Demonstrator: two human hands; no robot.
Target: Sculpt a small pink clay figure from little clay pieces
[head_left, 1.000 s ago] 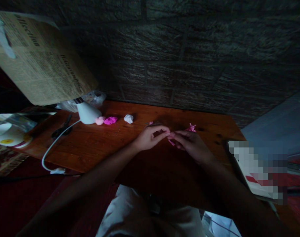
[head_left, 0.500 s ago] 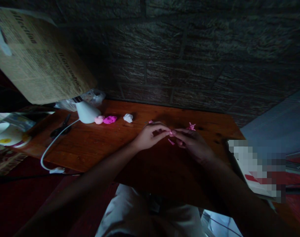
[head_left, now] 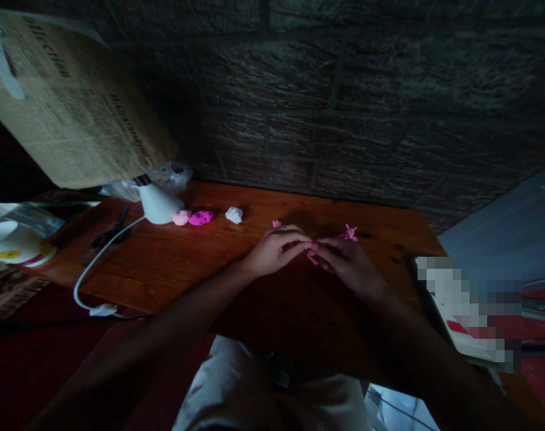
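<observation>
My left hand [head_left: 277, 250] and my right hand [head_left: 347, 260] meet fingertip to fingertip over the wooden table [head_left: 182, 254]. Both are pinched on a small piece of pink modelling clay [head_left: 308, 245], mostly covered by the fingers. Just below it lies a thin pink strip of clay [head_left: 312, 259]. Beyond my right hand sits a pink star-like clay shape [head_left: 350, 232] with several points. A small pink lump [head_left: 276, 223] shows behind my left hand.
Left along the table are a white clay lump [head_left: 234, 215], a magenta lump [head_left: 201, 217] and a pale pink lump [head_left: 181, 217] by a lamp [head_left: 158, 203]. Scissors [head_left: 113, 232], a cable and a cup [head_left: 9, 242] stand further left. A brick wall [head_left: 290, 120] rises behind.
My fingertips have closed further over the pink piece, so less of it shows. The view has shifted slightly; the other things stay in place.
</observation>
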